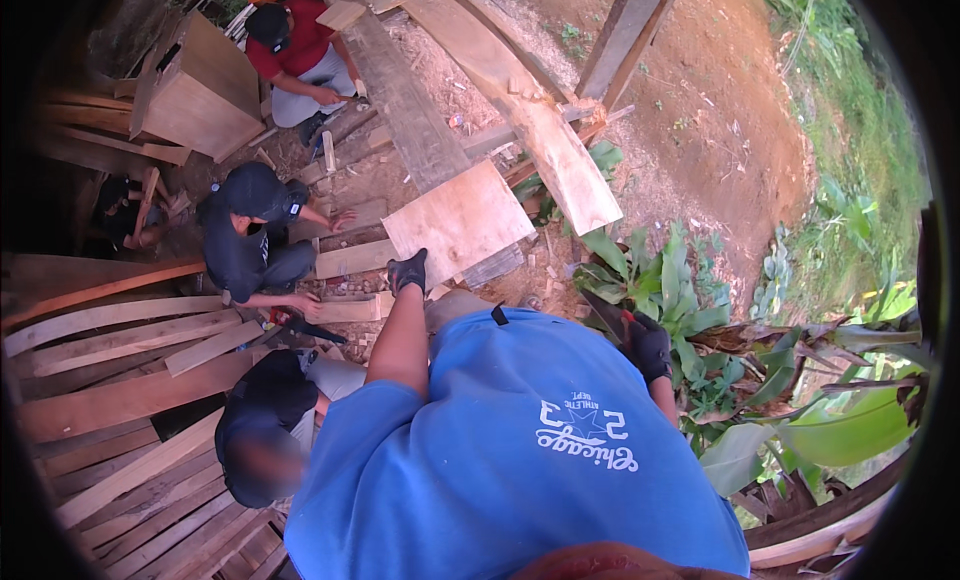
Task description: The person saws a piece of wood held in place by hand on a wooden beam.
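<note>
My left hand [407, 271], in a dark glove, grips the near left edge of a pale, square plywood board [460, 220]. The board lies over a long grey plank [415, 115]. Out to the right, my gloved right hand [649, 348] is closed on a tool with a dark, flat blade and a touch of red at the handle, which looks like a hand saw [604, 314]. Its blade points up and left, apart from the board, and its grip is mostly hidden by my fingers.
Two people in dark clothes crouch on my left, one with a hand [343, 219] near the planks [355, 259]. A person in red [308, 45] squats farther off. Stacked boards [130, 390] fill the left, a long slab [560, 160] lies ahead, and leafy plants [650, 280] grow at right.
</note>
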A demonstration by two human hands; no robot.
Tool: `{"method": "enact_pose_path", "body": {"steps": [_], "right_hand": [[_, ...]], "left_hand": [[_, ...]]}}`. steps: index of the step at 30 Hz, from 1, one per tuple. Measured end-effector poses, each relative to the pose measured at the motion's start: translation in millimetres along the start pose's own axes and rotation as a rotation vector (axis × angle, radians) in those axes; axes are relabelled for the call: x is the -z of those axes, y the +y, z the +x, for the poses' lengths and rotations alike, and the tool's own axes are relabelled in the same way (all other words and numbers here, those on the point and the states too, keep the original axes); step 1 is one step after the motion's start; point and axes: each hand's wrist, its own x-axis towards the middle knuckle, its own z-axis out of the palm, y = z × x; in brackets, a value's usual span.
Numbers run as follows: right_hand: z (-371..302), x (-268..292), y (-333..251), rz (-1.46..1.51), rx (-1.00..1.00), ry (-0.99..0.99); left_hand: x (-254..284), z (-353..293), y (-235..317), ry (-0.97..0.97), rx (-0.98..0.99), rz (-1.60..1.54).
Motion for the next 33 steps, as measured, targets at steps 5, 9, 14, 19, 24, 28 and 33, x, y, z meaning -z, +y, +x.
{"method": "enact_pose_path", "body": {"steps": [5,9,14,19,24,28,33], "right_hand": [[-34.2,51.0,-82.6,0.192,-0.11,-0.005],[-69.8,106.3,-135.9,0.512,-0.094,-0.027],[-101.1,146.8,-246.8,0.54,-0.024,-0.062],[-59.6,78.0,-298.3,0.315,0.298,-0.042],[-0.3,-9.0,-315.7,0.217,0.458,-0.116],[16.3,-31.4,-322.0,0.233,0.484,-0.197],[11.6,-19.7,-332.2,0.263,0.296,-0.308]], "left_hand": [[-8.6,-14.9,32.0,0.306,-0.097,-0.065],[-41.4,-17.3,83.9,0.391,-0.541,0.084],[-84.4,-12.1,152.2,0.252,-0.678,0.338],[-125.4,19.6,186.5,0.324,-0.66,0.272],[-147.9,18.2,174.9,0.365,-0.686,0.287],[-150.5,18.3,181.9,0.374,-0.68,0.3],[-147.4,28.1,178.8,0.364,-0.705,0.26]]}}
